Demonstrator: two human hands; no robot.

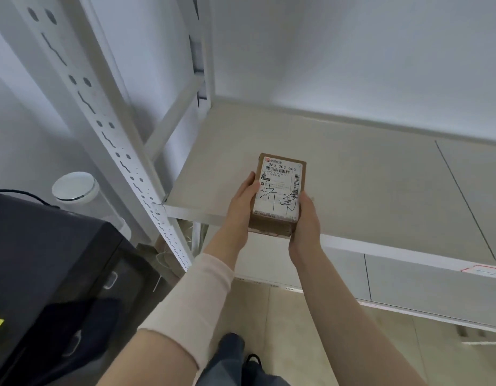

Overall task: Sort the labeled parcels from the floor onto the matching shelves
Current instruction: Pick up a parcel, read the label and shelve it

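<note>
Both hands, left hand (242,203) and right hand (305,218), clamped on cardboard parcel (278,195) over shelf (352,176) front edge. Perforated upright (124,151) at 9 o'clock, black cabinet (46,274) at 8; shelf bare around parcel.

One parcel (278,195), two hands, two shelf boards, one black cabinet (46,274), one white canister (74,190).

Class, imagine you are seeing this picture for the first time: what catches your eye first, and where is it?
The small brown parcel with its white shipping label, centre frame, gripped by the left hand and right hand at the front edge of a bare shelf. Next, the white perforated upright slanting down the left.
</note>
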